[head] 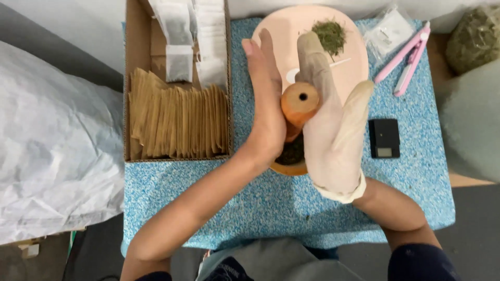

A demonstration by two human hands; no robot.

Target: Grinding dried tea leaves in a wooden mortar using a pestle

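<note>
An orange wooden pestle (300,102) stood upright between two flat palms, over a wooden bowl (289,165) of dark herbs; bare left hand (267,109) pressed its left side, fingers straight and stretched out, not curled; gloved right hand (331,130) pressed its right side, fingers (314,57) also extended flat, rising well past the pestle top; pestle pinched palm-to-palm, no fingers wrapped around it; pink plate (291,31) with green herb pile (329,35) lay behind the pestle; cardboard box (136,52) of brown packets (177,122) left of the pestle; small black scale (384,138) right of it; pink sealer tool (409,60) right and behind.
</note>
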